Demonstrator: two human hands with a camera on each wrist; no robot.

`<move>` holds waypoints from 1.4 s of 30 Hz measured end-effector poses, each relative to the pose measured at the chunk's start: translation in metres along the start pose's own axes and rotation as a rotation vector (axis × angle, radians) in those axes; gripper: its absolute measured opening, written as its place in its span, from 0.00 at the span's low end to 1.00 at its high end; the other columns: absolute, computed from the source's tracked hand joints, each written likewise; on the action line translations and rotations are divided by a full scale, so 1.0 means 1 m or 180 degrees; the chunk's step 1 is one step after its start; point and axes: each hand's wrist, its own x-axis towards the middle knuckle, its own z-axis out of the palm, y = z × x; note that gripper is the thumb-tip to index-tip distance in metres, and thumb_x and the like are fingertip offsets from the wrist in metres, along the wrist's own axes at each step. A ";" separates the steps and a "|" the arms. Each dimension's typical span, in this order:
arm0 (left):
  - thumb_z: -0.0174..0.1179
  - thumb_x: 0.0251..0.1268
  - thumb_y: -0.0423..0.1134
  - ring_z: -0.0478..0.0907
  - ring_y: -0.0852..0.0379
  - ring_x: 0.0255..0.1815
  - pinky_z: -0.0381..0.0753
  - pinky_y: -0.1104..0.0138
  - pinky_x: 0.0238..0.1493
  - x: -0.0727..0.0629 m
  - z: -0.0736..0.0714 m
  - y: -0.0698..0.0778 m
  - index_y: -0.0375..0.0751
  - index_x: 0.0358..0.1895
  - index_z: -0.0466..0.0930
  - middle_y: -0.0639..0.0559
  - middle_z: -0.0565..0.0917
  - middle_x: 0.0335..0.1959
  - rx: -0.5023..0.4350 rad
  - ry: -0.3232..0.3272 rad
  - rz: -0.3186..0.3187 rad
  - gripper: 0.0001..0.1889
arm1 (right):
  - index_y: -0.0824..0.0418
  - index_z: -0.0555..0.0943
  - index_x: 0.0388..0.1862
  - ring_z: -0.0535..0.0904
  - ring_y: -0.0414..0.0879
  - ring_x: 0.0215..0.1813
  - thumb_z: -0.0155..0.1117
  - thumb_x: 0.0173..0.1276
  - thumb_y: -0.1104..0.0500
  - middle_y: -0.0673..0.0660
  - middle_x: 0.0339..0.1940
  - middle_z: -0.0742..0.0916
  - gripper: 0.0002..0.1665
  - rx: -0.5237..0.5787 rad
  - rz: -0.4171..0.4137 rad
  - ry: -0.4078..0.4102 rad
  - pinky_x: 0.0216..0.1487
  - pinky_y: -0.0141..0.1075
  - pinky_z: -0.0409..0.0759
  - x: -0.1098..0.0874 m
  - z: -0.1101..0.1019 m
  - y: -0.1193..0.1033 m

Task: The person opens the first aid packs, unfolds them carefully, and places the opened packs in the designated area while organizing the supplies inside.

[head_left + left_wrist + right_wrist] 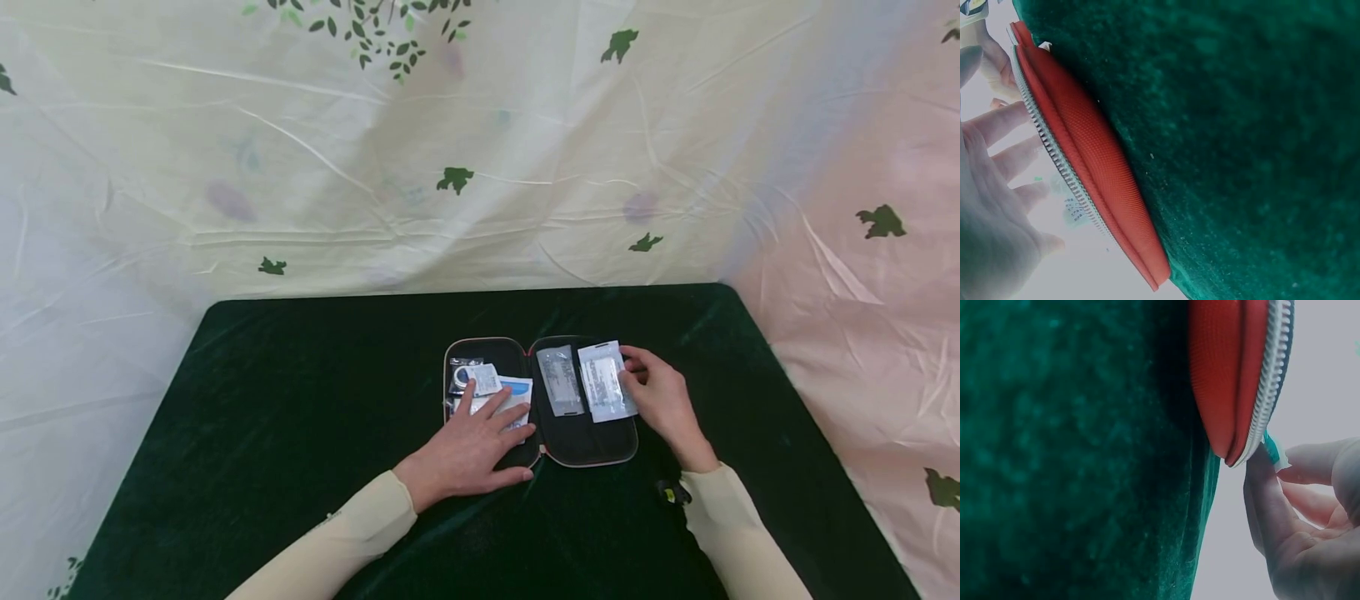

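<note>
A small zippered case (588, 450) lies unfolded on the table, black inside, with a red outer shell (1100, 150) in the left wrist view. My left hand (471, 450) rests with spread fingers over several small packets in the left half. Among these are a white packet with a blue band (517, 389) and a small white printed packet (483, 379). Over the right half, my right hand (663, 400) pinches the edge of a clear and white printed packet (603, 383) between thumb and fingers. Beside it a second clear packet (559, 382) lies in that half.
Dark green velvety cloth (300, 400) covers the table. A pale curtain (337, 167) with leaf prints hangs behind the far edge. Near my right cuff is a small black object (672, 492) with a yellow-green mark.
</note>
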 end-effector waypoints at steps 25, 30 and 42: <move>0.41 0.74 0.74 0.46 0.44 0.85 0.38 0.33 0.77 -0.002 0.001 0.001 0.58 0.77 0.69 0.52 0.60 0.82 -0.0019 0.0013 0.0016 0.38 | 0.70 0.75 0.69 0.79 0.55 0.44 0.61 0.74 0.67 0.66 0.48 0.83 0.25 -0.0202 -0.0105 -0.0155 0.41 0.42 0.76 0.005 0.007 -0.012; 0.40 0.74 0.75 0.45 0.44 0.85 0.38 0.33 0.77 -0.002 0.001 0.001 0.58 0.78 0.68 0.52 0.60 0.83 -0.0011 -0.0005 0.0017 0.38 | 0.70 0.74 0.70 0.79 0.54 0.43 0.61 0.74 0.66 0.66 0.48 0.82 0.26 -0.0202 -0.0099 -0.0235 0.40 0.42 0.76 0.007 0.008 -0.014; 0.39 0.74 0.75 0.46 0.44 0.85 0.39 0.32 0.76 -0.001 0.004 0.000 0.58 0.78 0.67 0.52 0.59 0.83 -0.0005 -0.0011 0.0028 0.39 | 0.71 0.74 0.69 0.79 0.51 0.39 0.63 0.74 0.67 0.64 0.45 0.83 0.26 -0.0168 -0.0084 -0.0307 0.37 0.41 0.77 0.009 0.017 -0.017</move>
